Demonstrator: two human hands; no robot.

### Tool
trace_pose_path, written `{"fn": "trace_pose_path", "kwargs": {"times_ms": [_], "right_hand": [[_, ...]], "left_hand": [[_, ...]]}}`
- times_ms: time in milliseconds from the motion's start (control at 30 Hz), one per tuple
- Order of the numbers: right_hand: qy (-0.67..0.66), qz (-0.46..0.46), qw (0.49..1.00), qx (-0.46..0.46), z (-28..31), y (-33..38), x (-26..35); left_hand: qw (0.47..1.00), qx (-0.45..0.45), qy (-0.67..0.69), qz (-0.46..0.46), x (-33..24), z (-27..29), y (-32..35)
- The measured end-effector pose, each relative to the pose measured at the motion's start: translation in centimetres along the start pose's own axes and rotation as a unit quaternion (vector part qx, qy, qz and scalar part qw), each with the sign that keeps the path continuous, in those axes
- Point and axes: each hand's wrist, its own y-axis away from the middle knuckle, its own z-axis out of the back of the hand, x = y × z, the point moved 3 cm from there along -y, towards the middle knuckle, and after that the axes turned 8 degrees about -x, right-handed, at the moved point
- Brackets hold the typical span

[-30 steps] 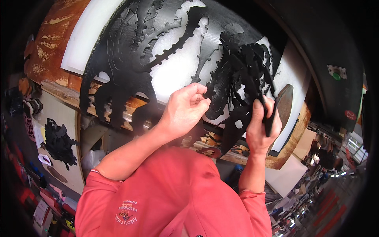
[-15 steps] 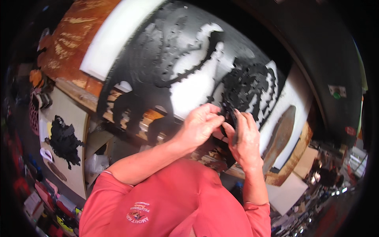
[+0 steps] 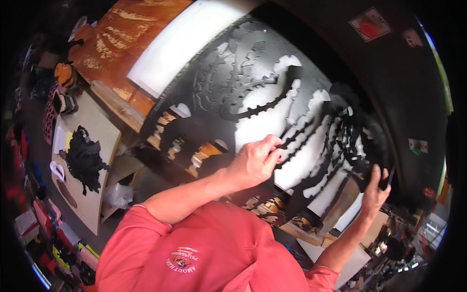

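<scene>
Left hand (image 3: 257,163) pinches a notched strip (image 3: 295,134) over the black sheet's (image 3: 199,131) near part. Right hand (image 3: 374,194) sits by a dark tangle (image 3: 362,141) at the sheet's right end; grip, cannot tell. Looks part-done: white backing (image 3: 258,124) shows mid-sheet, outlined shapes (image 3: 209,78) lie in place leftward.

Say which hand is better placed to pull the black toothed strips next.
Left, probably: the left hand is at the black toothed strips, while the right hand is farther off, by the dark bunch.

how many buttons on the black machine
2: a red button on the black machine near the picture's top right, and a green button lower down it; others may be hidden.
</scene>
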Motion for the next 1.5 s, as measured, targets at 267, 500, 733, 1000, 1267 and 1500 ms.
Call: {"fn": "trace_pose_path", "kwargs": {"times_ms": [267,500,733,1000,1267,1500], "right_hand": [[-0.001,0.083,0.971,-0.226,13.0,-3.8,-0.7],[0.043,0.072,0.996,-0.023,9.5,2.8,6.7],[-0.057,0.059,0.946,0.314,2.5,5.9,13.2],[-0.146,0.027,0.924,0.352,-0.2,7.9,17.0],[-0.233,0.039,0.847,0.476,-3.5,6.5,18.8],[-0.404,0.169,0.866,0.239,-5.0,5.1,18.3]], "left_hand": [[0.999,-0.028,0.0,0.018,0.8,-0.6,-0.2],[0.98,-0.006,-0.129,-0.151,-4.6,0.5,-1.1],[0.927,0.129,-0.111,-0.334,-12.5,-4.4,2.0],[0.925,0.007,-0.047,-0.378,-10.4,-5.1,2.3],[0.961,0.09,0.241,-0.099,-10.5,-1.7,1.3],[0.9,-0.03,0.43,0.065,-9.0,2.0,1.9]]}}
